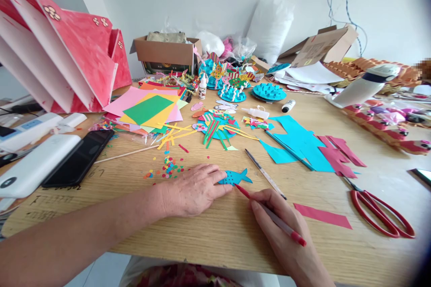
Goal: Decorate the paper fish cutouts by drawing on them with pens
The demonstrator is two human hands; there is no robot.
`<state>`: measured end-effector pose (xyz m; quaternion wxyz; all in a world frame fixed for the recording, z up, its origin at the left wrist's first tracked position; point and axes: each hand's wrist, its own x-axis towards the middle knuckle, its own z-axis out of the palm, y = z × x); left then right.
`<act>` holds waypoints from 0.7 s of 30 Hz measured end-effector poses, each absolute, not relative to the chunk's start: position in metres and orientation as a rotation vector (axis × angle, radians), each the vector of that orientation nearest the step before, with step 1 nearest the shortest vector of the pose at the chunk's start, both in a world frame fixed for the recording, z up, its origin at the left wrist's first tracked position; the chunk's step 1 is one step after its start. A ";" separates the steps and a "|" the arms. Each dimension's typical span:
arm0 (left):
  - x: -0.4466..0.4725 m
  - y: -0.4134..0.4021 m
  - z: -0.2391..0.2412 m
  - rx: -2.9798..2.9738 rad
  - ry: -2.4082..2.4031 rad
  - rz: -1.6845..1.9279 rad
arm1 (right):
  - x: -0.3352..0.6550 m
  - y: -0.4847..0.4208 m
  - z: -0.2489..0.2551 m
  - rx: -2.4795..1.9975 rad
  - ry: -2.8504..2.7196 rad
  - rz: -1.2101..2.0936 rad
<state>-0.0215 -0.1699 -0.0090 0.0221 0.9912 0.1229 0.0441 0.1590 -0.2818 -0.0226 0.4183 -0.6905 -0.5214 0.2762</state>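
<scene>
A small blue paper fish [232, 177] with dark dots lies flat on the table, its tail toward the right. My left hand [195, 188] rests palm down over the fish's left end, fingers stretched out and pressing it against the wood; that end is hidden. In my right hand [281, 219] is a red pen [269, 213], held in a writing grip. Its tip touches or nearly touches the fish's lower edge. Just above my right hand lies a clear pen [264, 172]. Colourful paper dots [170, 168] are scattered beyond my left hand.
Red-handled scissors [380, 210] and a red paper strip [323, 216] lie at right. Blue paper [299, 136] is behind them. Coloured sheets [148, 110], a glue bottle [202, 86] and finished paper fish [215, 125] stand farther back. A phone [81, 157] lies left.
</scene>
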 end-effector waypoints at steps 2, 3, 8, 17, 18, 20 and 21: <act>-0.022 -0.170 -0.009 3.063 0.379 0.151 | 0.158 -0.282 -0.022 -1.721 -1.298 0.696; -0.022 -0.170 -0.009 3.057 0.377 0.161 | 0.157 -0.282 -0.022 -1.720 -1.302 0.695; -0.023 -0.170 -0.009 3.056 0.373 0.184 | 0.158 -0.282 -0.020 -1.727 -1.307 0.689; -0.022 -0.170 -0.008 3.063 0.378 0.131 | 0.159 -0.281 -0.021 -1.721 -1.333 0.681; -0.022 -0.170 -0.008 3.063 0.377 0.124 | 0.160 -0.281 -0.021 -1.719 -1.350 0.684; -0.022 -0.170 -0.008 3.062 0.372 0.119 | 0.160 -0.281 -0.021 -1.711 -1.365 0.687; -0.022 -0.170 -0.008 3.062 0.371 0.120 | 0.160 -0.281 -0.022 -1.708 -1.355 0.687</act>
